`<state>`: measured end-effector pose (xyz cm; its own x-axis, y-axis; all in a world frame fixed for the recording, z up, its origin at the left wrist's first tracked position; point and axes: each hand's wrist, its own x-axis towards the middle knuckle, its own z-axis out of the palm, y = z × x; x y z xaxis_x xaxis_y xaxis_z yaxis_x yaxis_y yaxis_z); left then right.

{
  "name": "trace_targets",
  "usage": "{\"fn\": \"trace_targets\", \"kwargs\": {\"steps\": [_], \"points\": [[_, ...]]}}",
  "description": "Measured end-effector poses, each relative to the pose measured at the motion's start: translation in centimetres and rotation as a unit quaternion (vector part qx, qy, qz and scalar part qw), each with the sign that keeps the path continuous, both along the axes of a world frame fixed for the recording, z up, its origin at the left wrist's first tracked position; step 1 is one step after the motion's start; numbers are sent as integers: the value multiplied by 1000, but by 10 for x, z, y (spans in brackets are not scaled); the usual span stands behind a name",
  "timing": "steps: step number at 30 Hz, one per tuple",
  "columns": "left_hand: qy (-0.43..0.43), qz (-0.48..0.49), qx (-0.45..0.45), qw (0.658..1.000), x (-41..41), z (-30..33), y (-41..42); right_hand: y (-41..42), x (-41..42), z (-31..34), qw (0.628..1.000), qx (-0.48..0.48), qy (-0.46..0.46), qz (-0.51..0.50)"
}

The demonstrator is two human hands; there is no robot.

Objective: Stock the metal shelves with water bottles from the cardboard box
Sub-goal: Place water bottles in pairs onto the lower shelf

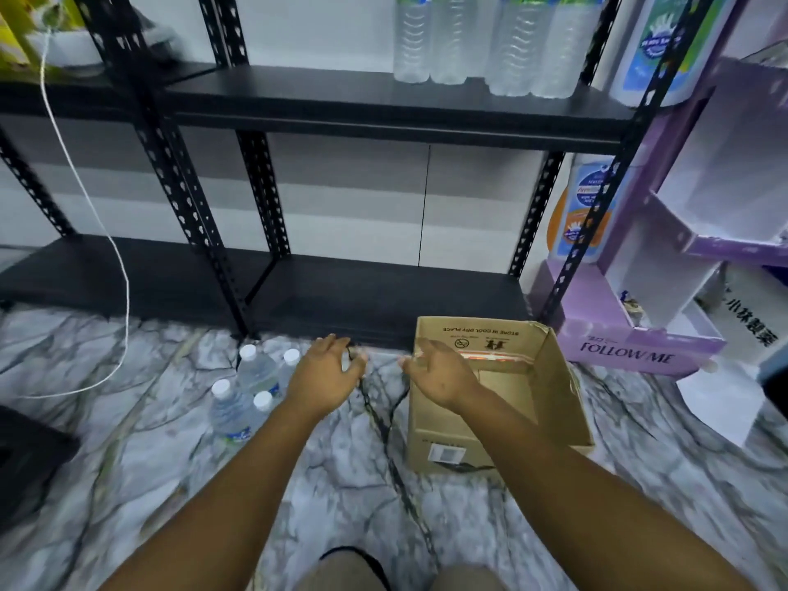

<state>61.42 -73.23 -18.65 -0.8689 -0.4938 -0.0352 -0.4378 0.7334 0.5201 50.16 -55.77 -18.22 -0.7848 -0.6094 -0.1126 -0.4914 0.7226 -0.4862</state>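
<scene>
Losing the shelf bottles (490, 40) (tops cut off), we hold our left hand (326, 375) and right hand (439, 373) loosely spread, empty, near the cardboard box (558, 390).

Marble floor (128, 462) is occupied by four water bottles (251, 390) and an open cardboard box (494, 403); more bottles (490, 40) are stood on the black shelf (341, 96).

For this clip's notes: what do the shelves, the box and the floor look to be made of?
Shelves: black matte metal, judging by the perforated angle posts. Box: brown corrugated cardboard, with torn flap edges and printed handling marks. Floor: glossy grey-veined marble or marble-look tile; which one cannot be told.
</scene>
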Motion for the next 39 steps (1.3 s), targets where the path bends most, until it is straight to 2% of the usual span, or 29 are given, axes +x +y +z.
{"fn": "trace_targets", "kwargs": {"steps": [8, 19, 24, 27, 31, 35, 39], "points": [[3, 89, 17, 996, 71, -47, -26, -44, 45, -50, 996, 20, -42, 81], [9, 172, 81, 982, 144, -116, -86, -127, 99, -112, 982, -26, -104, 153], [22, 187, 124, 974, 142, -132, -110, -158, 107, -138, 973, -89, -149, 152], [75, 204, 155, 964, 134, -140, -125, -179, 106, -157, 966, -125, -164, 154], [131, 209, 194, 949, 122, -162, -158, -205, 104, -183, 960, -186, -140, 153], [148, 199, 195, 949, 107, -176, -180, -219, 99, -206, 955, -238, -123, 130], [140, 191, 148, 960, 103, -194, -195, -224, 92, -220, 956, -238, -112, 132]]}}
